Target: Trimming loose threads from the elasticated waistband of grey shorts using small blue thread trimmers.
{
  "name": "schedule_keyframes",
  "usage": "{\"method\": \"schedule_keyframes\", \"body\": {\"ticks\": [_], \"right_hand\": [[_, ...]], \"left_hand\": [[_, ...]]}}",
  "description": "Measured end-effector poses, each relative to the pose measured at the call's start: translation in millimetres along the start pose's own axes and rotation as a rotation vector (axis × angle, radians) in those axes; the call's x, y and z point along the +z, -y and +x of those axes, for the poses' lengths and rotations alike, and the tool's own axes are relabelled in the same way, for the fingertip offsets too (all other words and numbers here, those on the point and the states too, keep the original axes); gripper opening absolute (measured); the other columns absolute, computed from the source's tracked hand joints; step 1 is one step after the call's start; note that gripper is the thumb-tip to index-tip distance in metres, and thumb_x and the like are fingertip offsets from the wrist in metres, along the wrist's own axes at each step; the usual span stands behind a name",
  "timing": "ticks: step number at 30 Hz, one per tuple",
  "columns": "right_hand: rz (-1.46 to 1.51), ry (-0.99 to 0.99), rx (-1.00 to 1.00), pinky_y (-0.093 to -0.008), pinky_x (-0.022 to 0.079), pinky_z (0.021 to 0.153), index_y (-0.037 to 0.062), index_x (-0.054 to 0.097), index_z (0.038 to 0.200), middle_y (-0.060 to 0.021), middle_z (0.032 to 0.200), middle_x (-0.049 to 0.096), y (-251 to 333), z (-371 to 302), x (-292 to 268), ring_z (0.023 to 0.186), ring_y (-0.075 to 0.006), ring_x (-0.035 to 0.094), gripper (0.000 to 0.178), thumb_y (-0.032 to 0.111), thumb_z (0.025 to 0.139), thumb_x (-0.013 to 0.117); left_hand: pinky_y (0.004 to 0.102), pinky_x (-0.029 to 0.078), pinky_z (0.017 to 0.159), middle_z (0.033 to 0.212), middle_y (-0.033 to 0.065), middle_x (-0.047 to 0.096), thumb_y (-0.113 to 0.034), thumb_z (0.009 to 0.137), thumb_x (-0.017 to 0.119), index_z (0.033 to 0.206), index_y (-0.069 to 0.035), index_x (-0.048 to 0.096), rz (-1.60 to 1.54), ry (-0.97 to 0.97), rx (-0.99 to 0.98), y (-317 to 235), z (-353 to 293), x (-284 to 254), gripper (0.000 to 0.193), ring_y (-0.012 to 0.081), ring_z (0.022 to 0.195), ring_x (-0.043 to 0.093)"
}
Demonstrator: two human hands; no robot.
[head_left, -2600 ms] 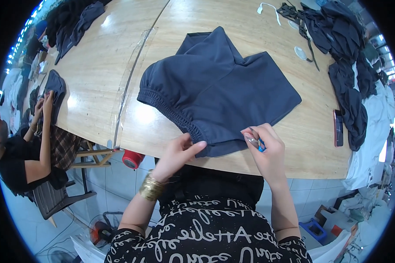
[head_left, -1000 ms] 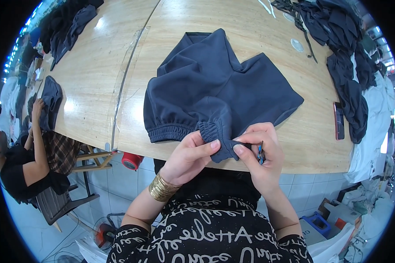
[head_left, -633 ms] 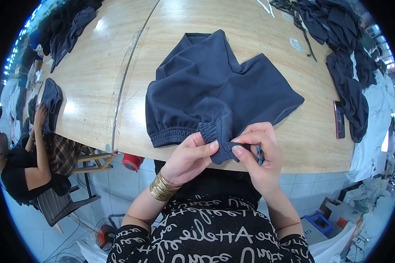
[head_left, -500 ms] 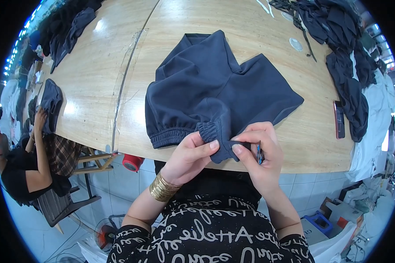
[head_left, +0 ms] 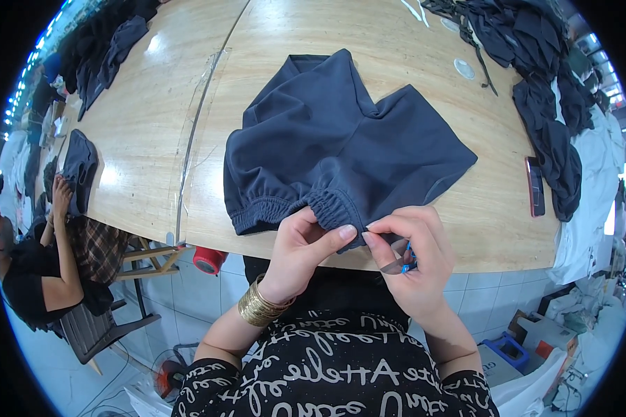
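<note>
A pair of dark navy shorts (head_left: pixel 341 146) lies spread on the wooden counter (head_left: pixel 153 146), its gathered elastic waistband (head_left: pixel 292 205) at the near edge. The left hand (head_left: pixel 302 250) pinches the waistband in a closed grip. The right hand (head_left: pixel 414 254), just beside it, is closed around small blue-handled thread snips (head_left: pixel 405 258) and touches the fabric edge.

A pale wooden tabletop (head_left: pixel 146 160) carries dark navy shorts (head_left: pixel 341 146) spread near its front edge. A heap of dark garments (head_left: pixel 535 76) lies along its right side, with a dark phone (head_left: pixel 534 186) beside it. More dark clothes (head_left: pixel 111 52) sit at far left, and a small white disc (head_left: pixel 464 68) lies near the heap.
</note>
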State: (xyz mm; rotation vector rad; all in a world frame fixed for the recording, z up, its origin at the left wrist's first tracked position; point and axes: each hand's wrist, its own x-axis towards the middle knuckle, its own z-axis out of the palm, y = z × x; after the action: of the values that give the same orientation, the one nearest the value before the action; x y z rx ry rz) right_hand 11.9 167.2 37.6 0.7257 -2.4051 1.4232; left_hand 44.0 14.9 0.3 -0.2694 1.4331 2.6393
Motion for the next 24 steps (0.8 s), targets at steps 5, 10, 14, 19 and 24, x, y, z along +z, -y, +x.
{"method": "schedule_keyframes", "body": {"ticks": [5,10,14,19,24], "right_hand": [[0.059,0.057,0.132,-0.021,0.035,0.047,0.0021,0.059,0.08,-0.0048,0.082,0.054,4,1,0,0.057,-0.0083,0.045,0.015,-0.003,0.071,0.069],[0.066,0.215,0.189,-0.0244,0.04,0.051,0.0025,0.05,0.086,-0.0067,0.082,0.049,-3,2,-3,0.063,-0.0129,0.05,0.024,-0.011,0.068,0.059],[0.164,0.292,0.256,-0.0263,0.042,0.057,0.0033,0.044,0.089,-0.007,0.082,0.044,-7,0,-5,0.07,-0.0156,0.05,0.029,-0.012,0.068,0.056],[0.469,0.267,0.375,-0.0228,0.035,0.063,0.0044,0.046,0.089,-0.0033,0.08,0.043,-8,1,-18,0.069,-0.0111,0.042,0.016,-0.005,0.079,0.055],[0.11,0.167,0.207,-0.0235,0.038,0.054,0.0042,0.05,0.089,-0.0033,0.079,0.046,-3,3,-13,0.064,-0.0103,0.047,0.016,-0.003,0.079,0.061]], "left_hand": [[0.0194,0.043,0.069,0.09,0.0009,0.061,-0.003,0.082,0.063,0.099,0.002,0.058,0.042,-0.001,0.034,0,0,0,0.018,0.0046,0.079,0.053],[0.0184,0.043,0.067,0.089,0.0012,0.061,-0.002,0.082,0.064,0.097,0.003,0.059,0.095,0.013,0.059,4,1,-1,0.017,0.0038,0.077,0.053],[0.0184,0.043,0.066,0.089,0.0003,0.061,-0.005,0.083,0.064,0.098,0.002,0.059,0.122,0.018,0.026,6,2,-1,0.018,0.003,0.076,0.052],[0.0187,0.042,0.067,0.088,-0.0001,0.061,-0.008,0.083,0.064,0.1,0.001,0.059,0.038,-0.036,-0.025,5,4,1,0.02,0.003,0.076,0.052],[0.019,0.043,0.069,0.089,0.0004,0.061,-0.008,0.083,0.064,0.102,0.0,0.059,0.042,-0.025,-0.039,6,3,0,0.021,0.0038,0.077,0.053]]}}
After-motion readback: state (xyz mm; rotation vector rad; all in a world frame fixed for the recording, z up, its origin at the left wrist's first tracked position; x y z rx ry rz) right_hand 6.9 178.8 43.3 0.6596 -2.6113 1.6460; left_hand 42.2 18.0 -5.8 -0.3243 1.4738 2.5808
